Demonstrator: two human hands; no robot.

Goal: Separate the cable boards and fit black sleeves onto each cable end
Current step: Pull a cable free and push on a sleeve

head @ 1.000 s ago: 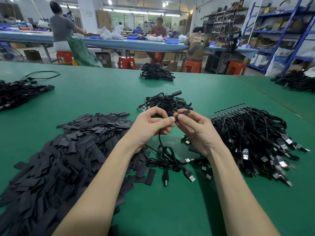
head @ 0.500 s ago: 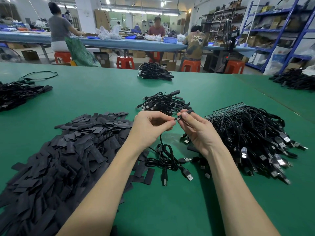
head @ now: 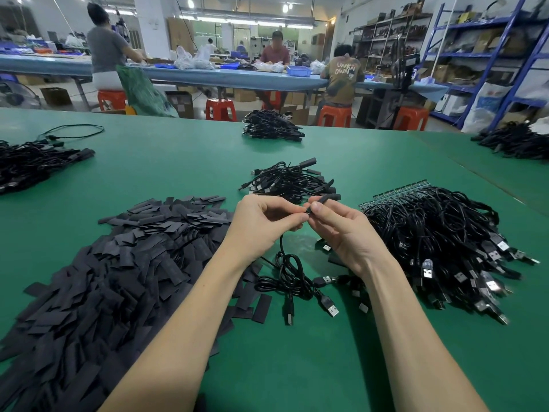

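Left hand (head: 261,221) and right hand (head: 341,230) raised above green table (head: 297,367), fingertips meeting, each pinching the cable end; black sleeve (head: 322,200) projecting from the right fingers. Cable (head: 289,272) hanging to table between sleeve pile (head: 118,263) and cable-board bundle (head: 439,239).

Sleeve slid onto cable end
The right hand (head: 344,233) has pushed the black sleeve (head: 323,200) further along, toward the left hand (head: 264,221).
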